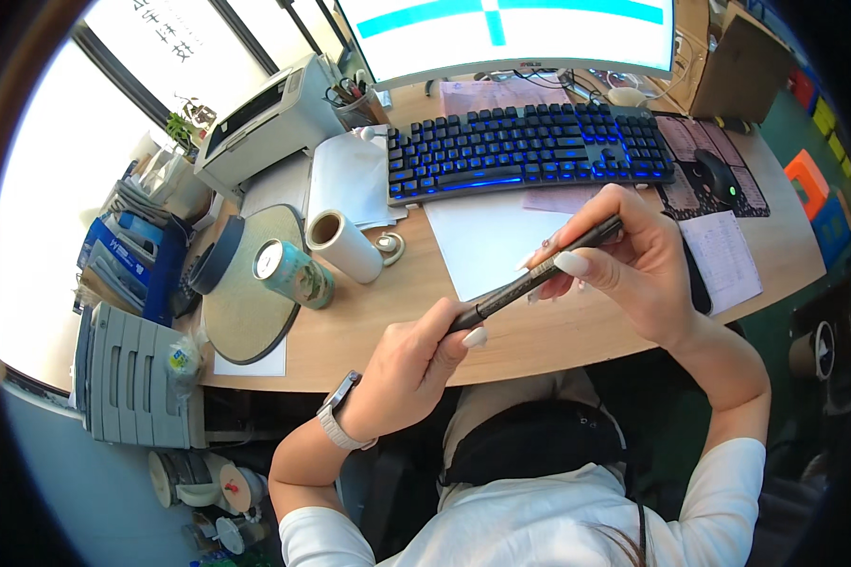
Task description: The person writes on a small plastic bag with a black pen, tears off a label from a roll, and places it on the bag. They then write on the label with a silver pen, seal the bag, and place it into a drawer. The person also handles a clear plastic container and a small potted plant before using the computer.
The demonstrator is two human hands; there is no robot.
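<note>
Both hands hold one black pen [537, 273] in the air above the near edge of the wooden table [369, 326]. The left hand [411, 364] is curled shut around the lower end of the pen, thumb pressed along the barrel. The right hand [633, 260] pinches the upper end between thumb and fingertips, the other fingers bent close around it. The pen slants up from lower left to upper right, between the two hands. A watch with a pale strap [338, 416] sits on the left wrist.

Beneath the pen lies a white sheet of paper [487, 241], and beyond it a black keyboard [529, 146] lit blue, with a monitor [511, 33] behind. To the left on the table stand a roll of paper [345, 246] and a green can [293, 274], the can resting on a round mat [246, 302]. A grey printer [269, 123] sits at the far left corner. A black mouse [719, 175] lies on a patterned pad [704, 156] at the right.
</note>
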